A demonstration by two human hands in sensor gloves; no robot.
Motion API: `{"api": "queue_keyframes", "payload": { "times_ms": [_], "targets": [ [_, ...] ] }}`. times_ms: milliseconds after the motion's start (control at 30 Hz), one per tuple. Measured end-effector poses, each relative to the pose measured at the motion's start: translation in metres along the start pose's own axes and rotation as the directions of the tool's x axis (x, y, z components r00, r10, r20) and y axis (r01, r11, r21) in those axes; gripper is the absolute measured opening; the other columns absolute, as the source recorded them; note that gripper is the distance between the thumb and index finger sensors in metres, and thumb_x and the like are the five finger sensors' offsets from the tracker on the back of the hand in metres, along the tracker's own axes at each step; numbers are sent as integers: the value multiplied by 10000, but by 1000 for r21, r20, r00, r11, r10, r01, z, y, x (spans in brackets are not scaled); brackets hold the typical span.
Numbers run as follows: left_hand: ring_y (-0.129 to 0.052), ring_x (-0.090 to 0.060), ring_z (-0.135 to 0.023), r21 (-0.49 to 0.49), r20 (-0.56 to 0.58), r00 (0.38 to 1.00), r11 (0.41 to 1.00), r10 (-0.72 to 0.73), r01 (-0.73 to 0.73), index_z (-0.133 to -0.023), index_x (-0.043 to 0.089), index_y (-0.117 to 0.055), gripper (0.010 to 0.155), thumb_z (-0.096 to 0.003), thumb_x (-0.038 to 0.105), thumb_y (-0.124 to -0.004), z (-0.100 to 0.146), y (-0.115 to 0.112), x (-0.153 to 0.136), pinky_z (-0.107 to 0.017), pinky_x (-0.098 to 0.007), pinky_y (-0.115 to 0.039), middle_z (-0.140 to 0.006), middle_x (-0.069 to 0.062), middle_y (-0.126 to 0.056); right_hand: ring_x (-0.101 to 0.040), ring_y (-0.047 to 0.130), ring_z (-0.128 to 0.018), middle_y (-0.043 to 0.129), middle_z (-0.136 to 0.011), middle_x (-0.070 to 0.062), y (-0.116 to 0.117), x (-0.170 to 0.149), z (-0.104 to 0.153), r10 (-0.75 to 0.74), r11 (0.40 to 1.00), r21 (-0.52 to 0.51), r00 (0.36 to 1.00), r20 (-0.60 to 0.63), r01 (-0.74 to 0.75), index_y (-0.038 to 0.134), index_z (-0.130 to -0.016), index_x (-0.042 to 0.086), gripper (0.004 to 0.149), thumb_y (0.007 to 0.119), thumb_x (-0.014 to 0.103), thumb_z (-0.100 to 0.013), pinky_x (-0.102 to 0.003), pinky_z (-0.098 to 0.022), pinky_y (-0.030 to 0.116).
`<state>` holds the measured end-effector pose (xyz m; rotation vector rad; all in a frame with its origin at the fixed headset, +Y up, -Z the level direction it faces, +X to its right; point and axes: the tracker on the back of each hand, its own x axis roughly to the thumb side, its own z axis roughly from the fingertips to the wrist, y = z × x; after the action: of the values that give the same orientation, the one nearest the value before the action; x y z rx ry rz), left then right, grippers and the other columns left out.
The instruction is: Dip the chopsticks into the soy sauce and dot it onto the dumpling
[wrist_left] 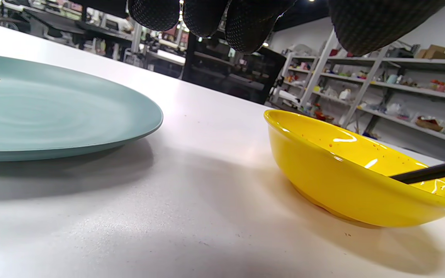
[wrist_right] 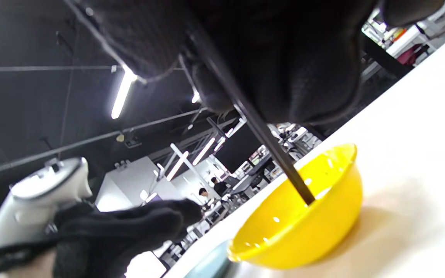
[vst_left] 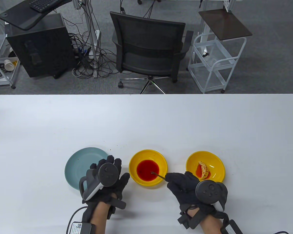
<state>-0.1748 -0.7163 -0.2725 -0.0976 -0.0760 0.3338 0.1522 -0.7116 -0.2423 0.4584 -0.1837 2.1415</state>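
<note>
We have the dark, thin chopsticks (vst_left: 158, 174) pinched in our gloved right hand (vst_left: 185, 186), fingers curled close around the upper shafts, with the tips down in the red soy sauce (vst_left: 147, 169) that pools in the middle yellow bowl (vst_left: 161, 158). Our left hand (vst_left: 107, 176) rests spread and flat, holding nothing, partly over the pale blue-green plate (vst_left: 74, 165) just beside that bowl. The crimped dumpling (vst_left: 204, 170) lies in the second yellow bowl (vst_left: 216, 158) to the right, sauce already reddening one side. To do this dip well, we judge it best to wet only the tips, lift straight up, and pause over the bowl so drips fall back before we cross to the dumpling.
</note>
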Motion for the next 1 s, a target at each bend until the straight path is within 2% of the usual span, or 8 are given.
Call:
{"api": "queue_keyframes", "payload": {
  "times_ms": [167, 300, 367, 467, 533, 667, 1000],
  "targets": [
    [-520, -468, -1074, 4, -2, 1000, 1000, 10, -10, -1106, 198, -574, 778, -474, 634, -703, 0, 1, -1, -723, -728, -345, -1188, -80, -450, -397, 1001, -539, 967, -773, -202, -33, -1, 4, -102, 988, -116, 995, 10, 102, 855, -814, 94, 541, 769, 454, -419, -751, -639, 558],
    [-519, -469, -1074, 3, -1, 1000, 1000, 12, -12, -1106, 198, -572, 778, -475, 634, -702, 0, 2, -1, -722, -728, -345, -1188, -81, -449, -416, 988, -528, 965, -762, -221, -73, -1, 12, -166, 948, -274, 986, 20, 165, 852, -813, 72, 547, 767, 448, -424, -756, -644, 543],
    [-520, -470, -1073, 2, 1, 1000, 1000, 23, -23, -1107, 197, -571, 780, -475, 635, -702, 0, 1, -1, -722, -728, -344, -1188, -83, -448, -426, 972, -536, 952, -769, -226, -96, -3, 20, -162, 921, -359, 987, 3, 152, 848, -814, 72, 543, 765, 444, -428, -760, -654, 525],
    [-519, -470, -1074, -5, 3, 1000, 1000, 14, -14, -1107, 197, -572, 780, -475, 635, -701, 0, 0, 1, -723, -728, -345, -1189, -79, -448, -442, 957, -530, 951, -759, -235, -117, -9, 27, -153, 890, -438, 988, -20, 129, 858, -800, 66, 529, 764, 434, -431, -768, -652, 515],
    [-521, -470, -1074, -5, 3, 1000, 1000, 13, -13, -1107, 198, -572, 779, -475, 636, -701, 1, 1, 0, -723, -728, -346, -1188, -81, -450, -446, 952, -529, 950, -756, -238, -129, -17, 31, -104, 883, -468, 990, -96, 48, 861, -794, 65, 526, 763, 431, -430, -770, -653, 512],
    [-523, -471, -1072, -9, -2, 1000, 1000, 21, -21, -1106, 196, -573, 779, -475, 634, -702, 0, 1, 0, -722, -728, -345, -1188, -83, -449, -440, 952, -523, 956, -748, -227, -137, -32, 31, -23, 897, -434, 975, -223, -78, 867, -784, 72, 519, 760, 433, -426, -770, -654, 512],
    [-524, -472, -1072, -17, -9, 1000, 1000, 22, -23, -1107, 198, -571, 778, -476, 635, -701, 0, 1, -2, -722, -729, -346, -1188, -83, -449, -438, 945, -533, 953, -756, -216, -131, -33, 28, 37, 920, -365, 959, -281, -143, 865, -785, 80, 515, 757, 433, -425, -771, -655, 507]
  ]
}}
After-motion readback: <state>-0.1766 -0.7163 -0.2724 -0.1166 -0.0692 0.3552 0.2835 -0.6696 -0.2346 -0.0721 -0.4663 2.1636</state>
